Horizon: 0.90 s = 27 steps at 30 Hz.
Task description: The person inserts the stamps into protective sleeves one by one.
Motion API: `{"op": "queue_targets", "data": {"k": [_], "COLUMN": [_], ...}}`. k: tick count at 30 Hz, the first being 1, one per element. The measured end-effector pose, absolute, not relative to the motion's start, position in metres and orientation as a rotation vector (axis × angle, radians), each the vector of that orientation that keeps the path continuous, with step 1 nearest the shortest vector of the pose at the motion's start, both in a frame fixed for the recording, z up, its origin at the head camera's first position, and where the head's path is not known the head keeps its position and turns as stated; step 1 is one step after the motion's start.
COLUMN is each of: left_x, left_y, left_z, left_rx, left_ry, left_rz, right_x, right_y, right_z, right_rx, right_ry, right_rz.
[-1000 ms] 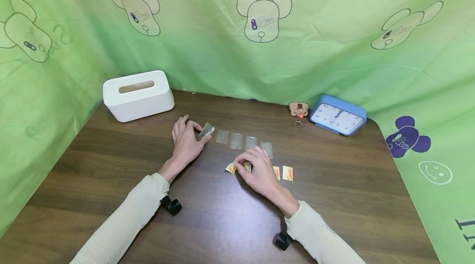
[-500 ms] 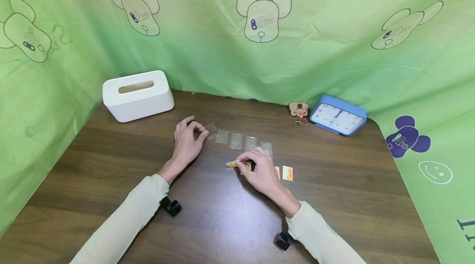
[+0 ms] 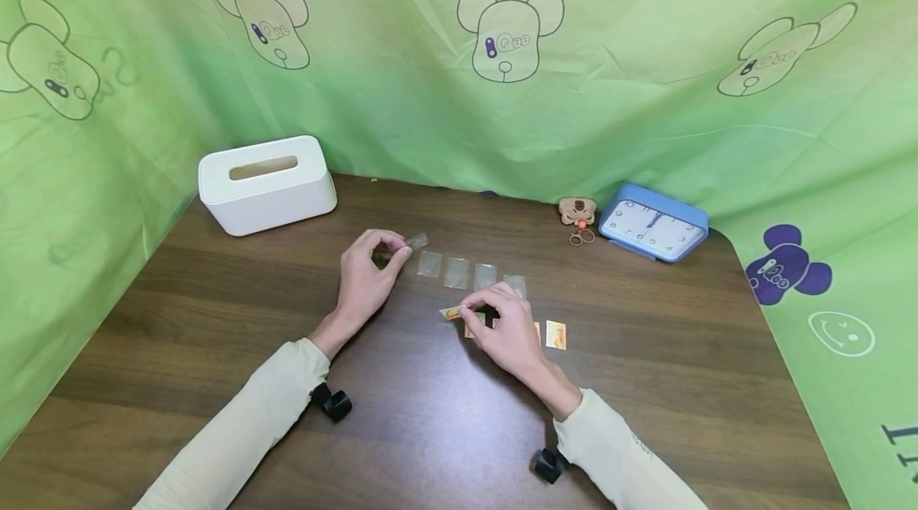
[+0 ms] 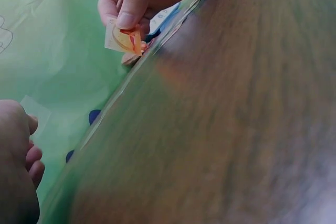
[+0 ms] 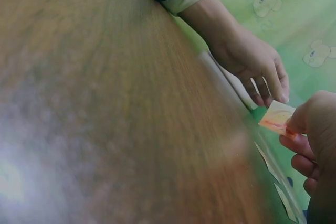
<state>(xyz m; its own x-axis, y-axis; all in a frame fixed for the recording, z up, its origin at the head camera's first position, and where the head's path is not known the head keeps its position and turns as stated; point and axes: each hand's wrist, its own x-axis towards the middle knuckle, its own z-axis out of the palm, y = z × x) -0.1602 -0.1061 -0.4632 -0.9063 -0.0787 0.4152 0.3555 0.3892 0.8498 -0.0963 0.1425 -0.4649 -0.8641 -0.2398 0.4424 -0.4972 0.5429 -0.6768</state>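
Observation:
In the head view my left hand point(image 3: 369, 271) pinches a small clear plastic sleeve point(image 3: 417, 241) between thumb and fingers. To its right, my right hand point(image 3: 505, 331) holds a small yellow-and-orange printed card point(image 3: 449, 312) by one edge, tilted. The right wrist view shows this card point(image 5: 277, 117) between thumb and index finger. Over in the left wrist view, the pale see-through sleeve point(image 4: 37, 115) sticks out past the left hand point(image 4: 18, 156). Several more clear sleeves point(image 3: 457, 272) lie in a row beyond the right hand. Similar cards point(image 3: 555, 335) lie below that row, some partly hidden by the right hand.
On the brown wooden table point(image 3: 402, 422), a white tissue box point(image 3: 276, 191) stands at the back left. A blue clock point(image 3: 654, 223) and a brown bear keychain point(image 3: 577, 212) are at the back right. Green printed cloth point(image 3: 402, 96) hangs behind.
My left hand has picked up the end sleeve and shifted slightly right with it. The card in my right hand has tilted flatter and risen a little.

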Motion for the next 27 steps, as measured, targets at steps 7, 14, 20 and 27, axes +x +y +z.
{"op": "queue_targets", "data": {"k": [7, 14, 20, 27], "left_x": [-0.154, -0.143, -0.13, -0.124], "left_y": [-0.101, -0.093, -0.086, -0.081], "left_z": [-0.464, -0.464, -0.462, -0.463], "left_rx": [-0.25, -0.281, -0.288, -0.293], "left_ry": [-2.305, -2.339, -2.371, -2.382], "left_rz": [-1.607, -1.668, -1.734, -1.775], "right_x": [-0.097, -0.101, -0.098, -0.098], "right_y": [0.148, 0.157, 0.157, 0.159], "right_z": [-0.464, -0.472, -0.466, -0.467], "right_rx": [0.552, 0.589, 0.547, 0.54], "right_ry": [-2.423, -2.324, -2.278, -2.193], "right_rz": [1.29, 1.298, 1.342, 1.38]}}
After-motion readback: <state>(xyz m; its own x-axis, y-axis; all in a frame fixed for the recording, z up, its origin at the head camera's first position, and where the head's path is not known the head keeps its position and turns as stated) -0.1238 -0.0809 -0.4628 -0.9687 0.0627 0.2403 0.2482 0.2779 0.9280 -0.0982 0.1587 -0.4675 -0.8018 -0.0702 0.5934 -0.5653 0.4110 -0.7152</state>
